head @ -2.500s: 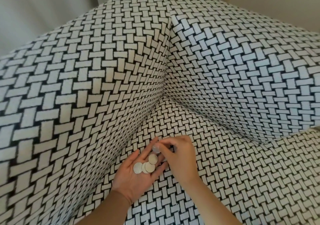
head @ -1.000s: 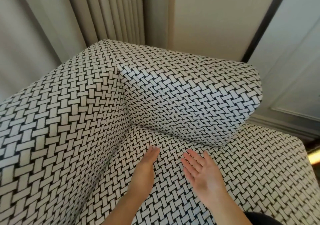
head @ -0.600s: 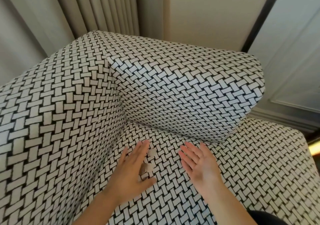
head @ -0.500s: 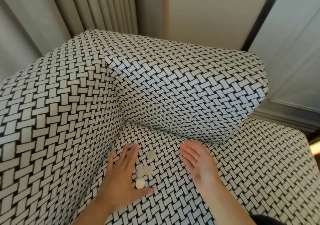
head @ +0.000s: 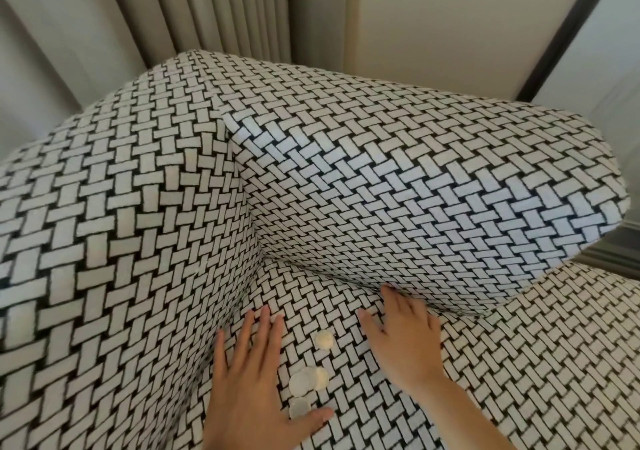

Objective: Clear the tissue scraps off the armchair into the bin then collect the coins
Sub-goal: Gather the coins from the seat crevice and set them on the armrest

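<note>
Several silver coins lie on the seat of the black-and-white woven-pattern armchair (head: 519,363). One coin (head: 324,340) sits apart; an overlapping pair (head: 308,378) and another coin (head: 300,407) lie nearer me. My left hand (head: 252,384) rests flat on the seat just left of the coins, fingers straight, thumb below the nearest coin. To the right of the coins my right hand (head: 403,339) lies palm down, fingers straight, fingertips at the base of the chair's right arm. No tissue scraps and no bin are in view.
The armchair's backrest (head: 114,242) rises on the left and its padded arm (head: 433,190) crosses the middle. Beige curtains (head: 214,10) and a wall stand behind. A dark frame (head: 568,30) and a panelled door stand at the right.
The coins left my left palm and now lie on the seat. My left hand turned over and pressed flat beside them. My right hand moved forward to the arm's base.
</note>
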A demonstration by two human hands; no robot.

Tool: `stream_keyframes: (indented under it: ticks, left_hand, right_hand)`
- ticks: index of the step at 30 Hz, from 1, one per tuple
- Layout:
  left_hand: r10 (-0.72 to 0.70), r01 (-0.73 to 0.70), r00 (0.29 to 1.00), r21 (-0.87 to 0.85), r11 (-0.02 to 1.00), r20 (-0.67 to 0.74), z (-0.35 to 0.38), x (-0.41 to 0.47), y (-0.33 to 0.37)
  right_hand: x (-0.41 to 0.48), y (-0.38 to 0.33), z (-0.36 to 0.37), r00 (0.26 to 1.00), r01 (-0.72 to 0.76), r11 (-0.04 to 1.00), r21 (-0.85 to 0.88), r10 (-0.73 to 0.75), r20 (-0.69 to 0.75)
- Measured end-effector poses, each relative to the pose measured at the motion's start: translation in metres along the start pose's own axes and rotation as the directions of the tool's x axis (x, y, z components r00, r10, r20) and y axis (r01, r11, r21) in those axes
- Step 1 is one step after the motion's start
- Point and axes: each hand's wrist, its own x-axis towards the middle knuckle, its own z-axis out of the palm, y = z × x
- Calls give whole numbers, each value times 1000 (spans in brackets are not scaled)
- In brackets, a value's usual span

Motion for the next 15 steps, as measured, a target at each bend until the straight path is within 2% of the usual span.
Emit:
stream_keyframes:
  ticks: [4, 8, 15]
  left_hand:
    - [31, -31, 999, -6, 999, -20, 3, 1, -1]
    - [52, -53, 998, -21, 998, -36, 2, -1, 1]
    - [22, -22, 1000, 3, 1000, -10, -4, -5, 4]
  right_hand:
    - [6, -10, -3, 999, -39, 997, -63, 38, -15]
    - [16, -15, -7, 996, -67, 982, -178, 77, 51]
    - [18, -16, -11, 994, -62, 977, -202, 80, 78]
